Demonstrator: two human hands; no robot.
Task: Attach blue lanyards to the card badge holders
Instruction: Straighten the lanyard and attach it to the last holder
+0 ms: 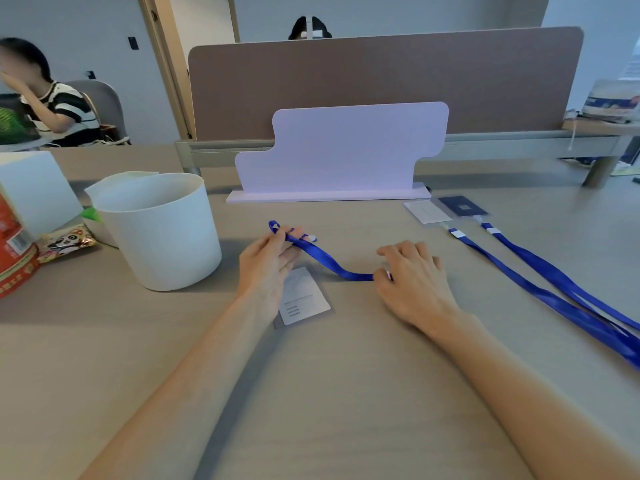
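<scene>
Forearms: both bare, reaching from the bottom edge up over the table [346, 393].
Left hand [265, 268]: raised a little off the table, thumb and fingers pressed together on one end of the lanyard [322, 259], near its white clip end.
Right hand [414, 275]: knuckles up, fingers curled down, pinching the other part of the lanyard against or just above the table.
Lanyard: blue ribbon, looped at the left fingertips, sagging down to the right hand.
Holder [304, 296]: clear badge holder with a white card inside, flat on the table, partly under the left hand and below the ribbon; whether the two touch cannot be told.
Card writing: a few small printed lines, too small to read.
Done badges [445, 209]: one white and one dark holder at far right, each joined to a blue lanyard running toward the right edge.
Bucket [159, 230]: white, upright, left of the hands.
Stand [341, 152]: pale stepped board upright behind the hands, no writing.
Tin [15, 251]: red, at the left edge; label unreadable.
Snack packet [65, 241]: panda picture, beside the tin.
Divider [381, 81]: brown desk screen behind the stand.
</scene>
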